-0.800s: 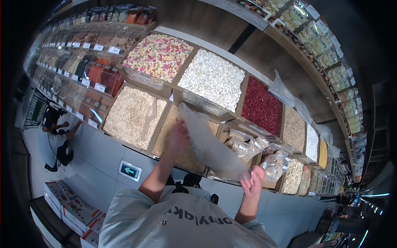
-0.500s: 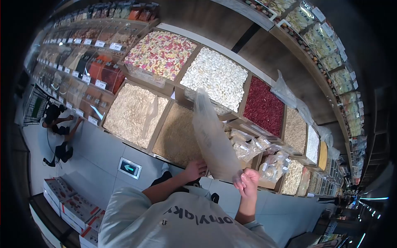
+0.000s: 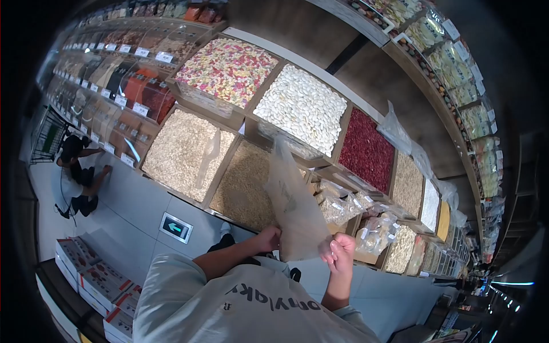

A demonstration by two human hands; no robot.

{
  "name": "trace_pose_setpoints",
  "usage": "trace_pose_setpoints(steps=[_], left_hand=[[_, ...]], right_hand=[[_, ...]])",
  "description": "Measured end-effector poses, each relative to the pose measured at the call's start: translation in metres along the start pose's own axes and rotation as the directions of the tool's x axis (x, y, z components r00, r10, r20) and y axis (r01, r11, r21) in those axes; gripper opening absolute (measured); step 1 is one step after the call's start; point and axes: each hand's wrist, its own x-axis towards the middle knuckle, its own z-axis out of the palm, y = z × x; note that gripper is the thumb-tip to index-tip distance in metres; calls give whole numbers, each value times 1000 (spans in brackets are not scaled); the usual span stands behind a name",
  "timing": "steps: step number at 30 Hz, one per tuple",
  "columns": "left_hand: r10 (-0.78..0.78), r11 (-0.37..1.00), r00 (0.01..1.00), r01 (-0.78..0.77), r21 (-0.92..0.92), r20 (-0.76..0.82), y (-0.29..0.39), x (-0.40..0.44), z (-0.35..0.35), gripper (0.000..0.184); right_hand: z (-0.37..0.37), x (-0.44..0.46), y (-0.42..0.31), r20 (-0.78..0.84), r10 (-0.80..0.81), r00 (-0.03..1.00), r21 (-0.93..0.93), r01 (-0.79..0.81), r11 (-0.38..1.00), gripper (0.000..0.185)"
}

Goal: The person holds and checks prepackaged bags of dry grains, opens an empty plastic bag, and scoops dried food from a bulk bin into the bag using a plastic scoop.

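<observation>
A translucent plastic bag hangs spread between my two hands, in front of the grain bins. My right hand has its fingers closed on the bag's right edge near the bottom. At the bag's left edge is my left hand, its fingers curled and touching the plastic. Behind the bag, a bin of brown grain is partly covered by it. A bin of pale flakes with a clear scoop lying in it stands to the left.
Bins of white beans, dark red beans and colourful pieces stand farther back. Packaged goods sit right of the bag. A person crouches at left near a cart. Boxes are stacked at lower left.
My left hand has closed in on the bag's left edge. The bag has widened and its top has dropped slightly. My right hand keeps hold of it.
</observation>
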Motion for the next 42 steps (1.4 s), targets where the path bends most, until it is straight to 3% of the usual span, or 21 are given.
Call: trace_pose_setpoints(steps=[3,5,9,11,14,17,24,26,29,38,42], left_hand=[[-62,990,997,68,-121,51,-2,-10,21,63],[-165,982,983,155,-113,-86,-2,-20,41,61],[-107,993,993,105,-51,-50,-4,-31,50,58],[-151,988,987,152,12,-56,-6,-29,43,56],[-237,971,970,235,-49,-48,-2,-43,58,53],[-213,976,977,212,-39,-4,-5,-47,64,51],[-222,975,975,222,-3,18,-6,-52,53,46],[-307,951,949,309,-9,64,-6,-51,44,45],[-291,955,947,296,-17,137,2,-71,70,46],[-241,969,967,235,78,83,13,-85,71,48],[-146,987,986,139,79,87,26,-106,89,48]], right_hand=[[-1,1,-1,-30,11,999,44,-10,999,36],[1,5,-4,-48,18,999,95,-13,995,36],[3,9,-9,-55,12,998,126,-5,992,35],[2,10,-11,-41,21,999,154,-14,988,35],[4,15,-14,-72,-2,997,195,16,981,35],[6,22,-16,-185,12,983,167,19,986,34],[3,23,-18,-206,-21,978,240,72,968,28],[-1,22,-19,-224,-28,974,247,84,965,28],[-4,26,-22,-278,-22,960,316,113,942,28],[-9,27,-31,-495,9,869,255,135,957,26],[-14,28,-32,-494,-14,869,252,159,955,24]])
